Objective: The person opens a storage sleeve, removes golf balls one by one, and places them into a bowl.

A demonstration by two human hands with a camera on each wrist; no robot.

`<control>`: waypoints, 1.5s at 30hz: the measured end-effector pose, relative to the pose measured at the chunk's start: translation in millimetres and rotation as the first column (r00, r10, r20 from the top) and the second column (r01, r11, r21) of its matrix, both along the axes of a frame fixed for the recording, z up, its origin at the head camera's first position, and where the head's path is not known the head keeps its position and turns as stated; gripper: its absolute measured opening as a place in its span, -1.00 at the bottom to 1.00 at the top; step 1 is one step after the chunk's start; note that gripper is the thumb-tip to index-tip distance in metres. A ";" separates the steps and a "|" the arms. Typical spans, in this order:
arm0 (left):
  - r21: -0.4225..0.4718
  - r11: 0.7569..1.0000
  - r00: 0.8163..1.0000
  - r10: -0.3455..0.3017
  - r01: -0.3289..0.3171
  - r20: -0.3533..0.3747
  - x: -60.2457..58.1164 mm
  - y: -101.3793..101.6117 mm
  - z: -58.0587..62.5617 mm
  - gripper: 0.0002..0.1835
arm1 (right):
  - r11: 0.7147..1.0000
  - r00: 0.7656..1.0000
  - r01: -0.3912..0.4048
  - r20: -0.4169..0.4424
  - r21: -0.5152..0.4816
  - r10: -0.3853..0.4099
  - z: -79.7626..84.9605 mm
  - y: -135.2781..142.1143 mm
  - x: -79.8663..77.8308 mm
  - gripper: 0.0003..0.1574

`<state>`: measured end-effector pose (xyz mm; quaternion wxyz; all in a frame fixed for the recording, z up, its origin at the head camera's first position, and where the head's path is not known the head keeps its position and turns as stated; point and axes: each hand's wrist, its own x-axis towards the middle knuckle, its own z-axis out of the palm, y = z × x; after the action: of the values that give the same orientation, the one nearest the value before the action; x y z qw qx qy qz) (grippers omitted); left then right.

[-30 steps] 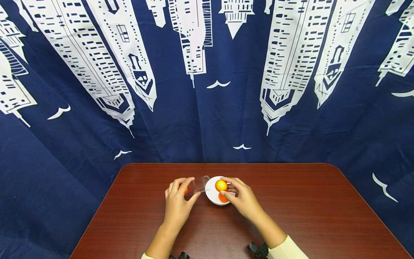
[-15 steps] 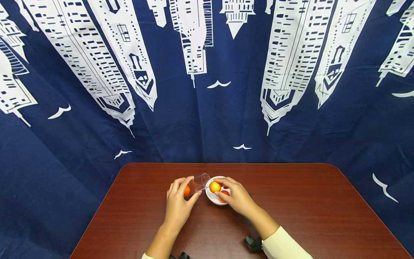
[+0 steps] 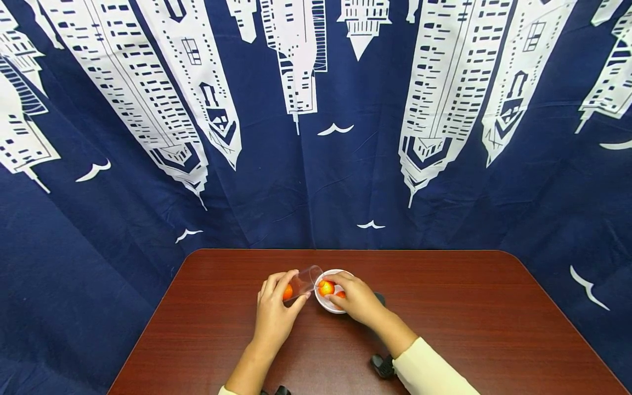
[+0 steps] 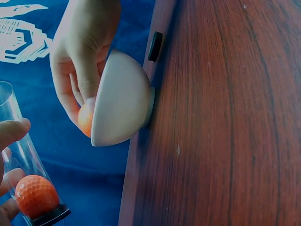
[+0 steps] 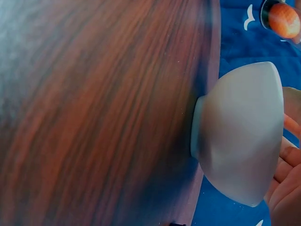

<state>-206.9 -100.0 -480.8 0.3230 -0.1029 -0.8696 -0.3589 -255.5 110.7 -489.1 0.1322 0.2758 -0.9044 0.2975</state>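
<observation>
My left hand [image 3: 275, 310] grips a clear tube [image 3: 304, 280], tilted with its mouth toward the white bowl [image 3: 321, 303]. Inside the tube's low end lies an orange golf ball [image 4: 37, 195], resting by a black end cap [image 4: 49, 216]. Over the bowl, my right hand [image 3: 357, 299] pinches an orange golf ball [image 3: 326, 288] between thumb and fingers, near the tube's mouth. Another orange ball [image 3: 340, 295] sits in the bowl, partly covered by the right hand. In the right wrist view the bowl [image 5: 242, 134] hides the held ball.
A dark round cap [image 4: 155, 46] lies on the brown wooden table [image 3: 469, 312] just right of the bowl, partly behind the right hand in the head view. A blue cloth [image 3: 306, 219] with white building prints hangs behind the table's back edge.
My right hand has moved left and slightly down with the golf ball, bringing it closer to the tube's mouth. The left hand and tube have shifted slightly right. The dark cap has come into sight.
</observation>
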 end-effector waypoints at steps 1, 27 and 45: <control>-0.001 1.000 1.000 0.000 0.000 0.000 -0.1 0.1 -0.1 -0.41 | 1.000 1.000 0.006 -0.002 0.017 -0.006 -0.5 -0.3 -0.3 -0.50; 0.011 1.000 1.000 -0.013 0.013 -0.004 2.4 2.3 1.5 -0.41 | 0.985 0.999 -0.039 0.020 0.167 0.036 -0.8 -1.0 -7.0 -0.51; 0.010 1.000 1.000 -0.006 0.006 -0.022 2.6 0.9 1.4 -0.40 | 0.993 1.000 -0.023 -0.016 0.119 0.025 -1.2 -1.8 -4.0 -0.51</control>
<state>-204.3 -99.0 -479.4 0.3321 -0.1079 -0.8639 -0.3629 -259.5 108.9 -490.4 0.1201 0.2966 -0.9159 0.2424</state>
